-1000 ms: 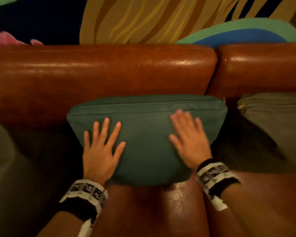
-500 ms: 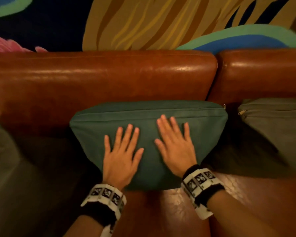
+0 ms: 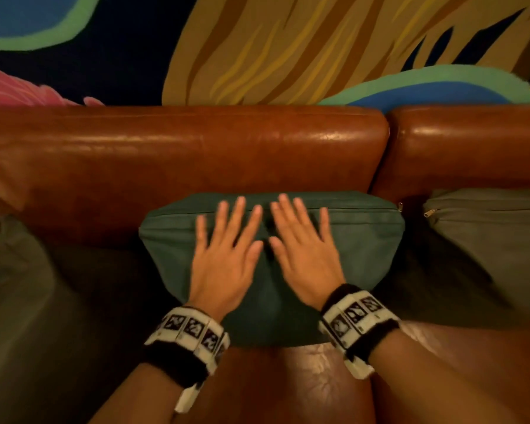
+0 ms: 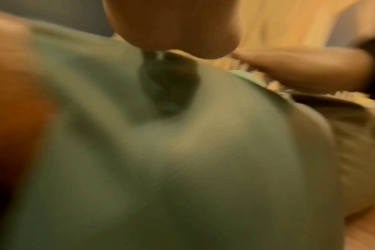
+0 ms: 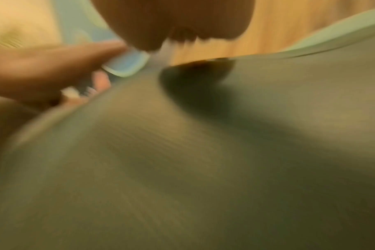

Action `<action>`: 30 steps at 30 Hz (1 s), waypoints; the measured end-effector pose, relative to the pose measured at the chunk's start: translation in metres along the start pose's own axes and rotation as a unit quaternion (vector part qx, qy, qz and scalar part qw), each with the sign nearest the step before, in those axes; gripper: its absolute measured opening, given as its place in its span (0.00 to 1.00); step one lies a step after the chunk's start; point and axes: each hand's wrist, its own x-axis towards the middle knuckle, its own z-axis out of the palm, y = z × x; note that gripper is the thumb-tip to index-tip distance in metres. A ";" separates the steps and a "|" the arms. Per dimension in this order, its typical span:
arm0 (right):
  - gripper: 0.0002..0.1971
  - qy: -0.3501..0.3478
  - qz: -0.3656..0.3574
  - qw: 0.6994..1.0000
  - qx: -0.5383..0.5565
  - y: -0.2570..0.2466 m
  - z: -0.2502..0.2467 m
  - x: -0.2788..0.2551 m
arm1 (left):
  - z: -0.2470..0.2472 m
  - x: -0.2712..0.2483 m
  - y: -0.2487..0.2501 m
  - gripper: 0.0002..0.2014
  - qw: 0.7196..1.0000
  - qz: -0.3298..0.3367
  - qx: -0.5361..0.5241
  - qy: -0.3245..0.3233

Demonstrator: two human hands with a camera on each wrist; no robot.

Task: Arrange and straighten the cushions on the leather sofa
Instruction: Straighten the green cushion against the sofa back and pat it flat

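Palms flat: my left hand (image 3: 224,264) and right hand (image 3: 306,258), fingers straight, press the green cushion (image 3: 367,240) against the leather sofa (image 3: 196,154) backrest to square it up.

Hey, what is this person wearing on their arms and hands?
Both forearms are bare, with no sleeves in view, and the left hand and right hand are ungloved. Each wrist carries a black fuzzy band: left wristband, right wristband. Each band holds a row of white blocks printed with black-and-white square markers.
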 end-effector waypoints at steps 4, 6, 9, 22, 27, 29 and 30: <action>0.30 -0.101 0.097 0.990 -0.001 0.031 -0.002 0.012 | 0.009 0.014 -0.029 0.28 0.991 -0.115 -0.012 -0.073; 0.29 -0.107 0.191 0.976 -0.013 0.078 -0.009 -0.002 | 0.006 0.002 -0.070 0.26 0.976 -0.210 -0.005 -0.054; 0.28 -0.077 0.268 0.958 0.067 0.115 -0.022 -0.027 | -0.008 -0.015 -0.112 0.24 0.947 -0.305 -0.090 -0.035; 0.23 0.116 0.575 0.670 0.455 0.135 -0.023 -0.022 | -0.015 0.008 -0.108 0.26 0.809 -0.479 -0.340 0.025; 0.24 0.087 0.577 0.682 0.441 0.137 -0.005 -0.033 | -0.004 0.004 -0.090 0.27 0.801 -0.500 -0.322 0.065; 0.25 0.108 0.569 0.655 0.485 0.141 -0.010 -0.033 | -0.012 0.003 -0.090 0.28 0.797 -0.504 -0.318 0.101; 0.26 0.116 0.565 0.644 0.503 0.142 -0.013 -0.035 | -0.016 0.001 -0.092 0.29 0.789 -0.515 -0.314 0.116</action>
